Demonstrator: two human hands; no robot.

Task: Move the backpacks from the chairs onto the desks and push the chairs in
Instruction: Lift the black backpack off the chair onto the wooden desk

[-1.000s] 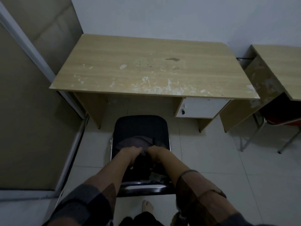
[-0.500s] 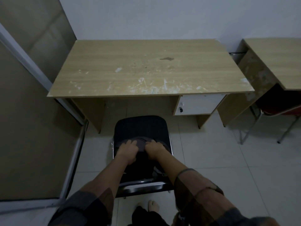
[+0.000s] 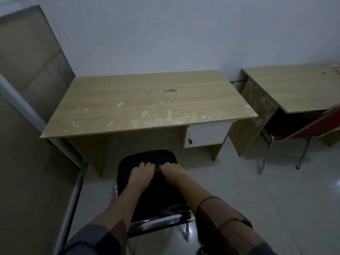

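A dark backpack (image 3: 160, 196) stands on the black chair (image 3: 147, 157), just in front of me. My left hand (image 3: 141, 172) and my right hand (image 3: 171, 172) sit side by side on its top, fingers curled over the upper edge and gripping it. Both forearms hide much of the bag. The chair stands pulled out from the scuffed wooden desk (image 3: 147, 102), with its seat front just short of the desk edge. Its chrome back rail (image 3: 158, 220) is nearest me.
A white drawer unit (image 3: 207, 134) hangs under the desk's right side. A second wooden desk (image 3: 294, 85) stands at the right, a red chair (image 3: 309, 129) tucked partly beneath it. A framed partition (image 3: 27, 70) closes off the left. The floor is pale tile.
My hands have shifted forward along the backpack's top toward the desk, still gripping it. The view has tilted up, showing more wall and the second desk.
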